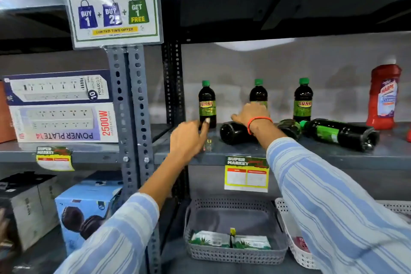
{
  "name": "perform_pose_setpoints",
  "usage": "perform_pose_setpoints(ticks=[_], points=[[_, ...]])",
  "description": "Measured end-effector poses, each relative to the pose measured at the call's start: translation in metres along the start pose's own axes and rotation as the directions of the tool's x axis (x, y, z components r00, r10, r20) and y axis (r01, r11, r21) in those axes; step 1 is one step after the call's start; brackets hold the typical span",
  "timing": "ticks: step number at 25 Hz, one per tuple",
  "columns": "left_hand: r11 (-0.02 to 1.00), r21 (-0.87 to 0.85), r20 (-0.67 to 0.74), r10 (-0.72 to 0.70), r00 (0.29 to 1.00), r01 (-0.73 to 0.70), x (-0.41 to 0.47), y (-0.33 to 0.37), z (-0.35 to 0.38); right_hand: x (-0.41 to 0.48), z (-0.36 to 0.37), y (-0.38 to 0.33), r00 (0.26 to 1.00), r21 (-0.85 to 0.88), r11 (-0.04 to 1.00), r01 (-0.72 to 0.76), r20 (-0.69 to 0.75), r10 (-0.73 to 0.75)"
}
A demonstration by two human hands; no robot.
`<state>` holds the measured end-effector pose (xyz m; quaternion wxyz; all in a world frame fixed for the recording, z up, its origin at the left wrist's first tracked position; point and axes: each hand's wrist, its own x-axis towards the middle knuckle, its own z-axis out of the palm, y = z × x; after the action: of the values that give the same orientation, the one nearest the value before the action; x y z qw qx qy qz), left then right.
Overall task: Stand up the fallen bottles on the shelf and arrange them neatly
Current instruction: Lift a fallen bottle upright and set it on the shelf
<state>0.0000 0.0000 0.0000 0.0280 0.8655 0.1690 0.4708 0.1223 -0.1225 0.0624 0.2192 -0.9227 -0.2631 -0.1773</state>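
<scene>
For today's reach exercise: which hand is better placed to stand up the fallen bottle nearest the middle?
Probably the right hand: it hovers directly over the fallen bottle. The left hand is off beside the left upright bottle.

The 3 upright bottles were dark brown-black with green caps and green-and-red labels; the fallen bottle matched, its label plain green. Both sleeves showed pale blue and white stripes. The wristband was orange-red. The shelf was grey, the big bottle red, the basket grey mesh.
</scene>
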Motion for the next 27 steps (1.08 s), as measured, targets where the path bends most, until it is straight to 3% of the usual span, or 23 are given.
perform_pose_setpoints(ticks=[3, 5, 9, 11, 13, 15, 17, 20, 23, 27], points=[[0.997, 0.068, 0.117, -0.040, 0.992, 0.033, -0.014, -0.031, 0.005, 0.006, 0.012, 0.001, 0.954, 0.182, 0.952, -0.244, 0.219, 0.203], [0.995, 0.098, 0.165, -0.026, 0.986, 0.010, -0.022, -0.046, 0.007, 0.012, 0.019, 0.001, 0.912, 0.383, 0.851, -0.358, 0.339, 0.231], [0.990, 0.135, 0.114, 0.014, 0.993, -0.030, -0.025, -0.048, 0.008, 0.027, 0.039, 0.002, 0.891, 0.490, 0.746, -0.451, 0.286, 0.351], [0.986, 0.165, 0.115, 0.007, 0.993, -0.026, -0.026, -0.048, 0.008, 0.017, 0.036, -0.009, 0.925, 0.476, 0.793, -0.380, 0.171, 0.340], [0.983, 0.184, 0.113, -0.008, 0.994, -0.013, -0.028, -0.049, 0.008, 0.012, 0.042, -0.018, 0.962, 0.452, 0.864, -0.221, -0.044, 0.269], [0.979, 0.205, 0.099, -0.011, 0.995, -0.010, -0.031, -0.049, 0.010, 0.001, 0.049, -0.032, 0.947, 0.403, 0.915, -0.006, -0.292, 0.135], [0.976, 0.217, 0.079, -0.018, 0.997, 0.000, -0.032, -0.047, 0.010, -0.008, 0.059, -0.045, 0.906, 0.258, 0.954, 0.155, -0.423, -0.033], [0.976, 0.217, 0.059, -0.025, 0.998, 0.012, -0.031, -0.045, 0.010, -0.016, 0.069, -0.058, 0.854, 0.087, 0.961, 0.261, -0.485, -0.188], [0.974, 0.227, 0.027, -0.010, 1.000, 0.004, -0.034, -0.049, 0.010, -0.020, 0.071, -0.064, 0.838, 0.033, 0.958, 0.285, -0.494, -0.232], [0.980, 0.188, -0.054, 0.068, 0.996, -0.057, -0.042, -0.053, 0.013, -0.019, 0.074, -0.059, 0.907, 0.198, 0.970, 0.142, -0.419, -0.047]])
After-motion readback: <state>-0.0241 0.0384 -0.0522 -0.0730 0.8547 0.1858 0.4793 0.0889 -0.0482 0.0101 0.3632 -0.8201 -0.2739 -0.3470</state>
